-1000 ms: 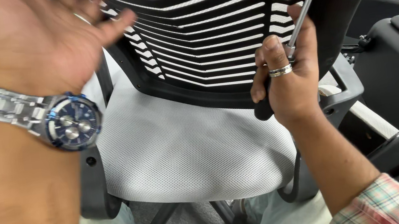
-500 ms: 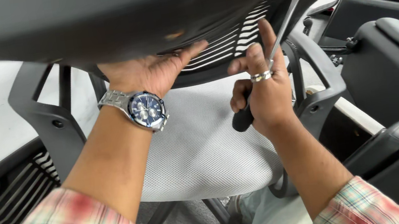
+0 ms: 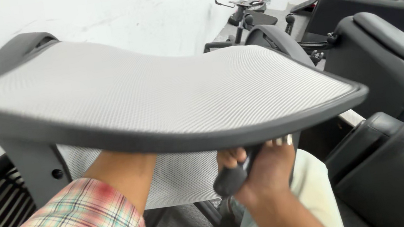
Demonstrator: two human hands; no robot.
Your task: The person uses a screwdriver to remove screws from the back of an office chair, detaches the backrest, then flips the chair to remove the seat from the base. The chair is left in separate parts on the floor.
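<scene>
We work under a grey mesh chair back point(image 3: 157, 93), tilted nearly flat over the seat point(image 3: 184, 176); right hand point(image 3: 262, 168) wrapped round a black tool handle point(image 3: 230, 180) just below its rim; left hand hidden, forearm point(image 3: 121, 175) only, grip can't tell; fastening prob. unfinished; black armchairs point(image 3: 388, 50) nr.

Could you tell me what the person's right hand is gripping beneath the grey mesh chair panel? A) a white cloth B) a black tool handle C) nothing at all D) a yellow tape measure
B: the right hand is closed around a black tool handle just under the dark rim of the grey mesh panel, while the left hand is hidden behind that panel.
</scene>
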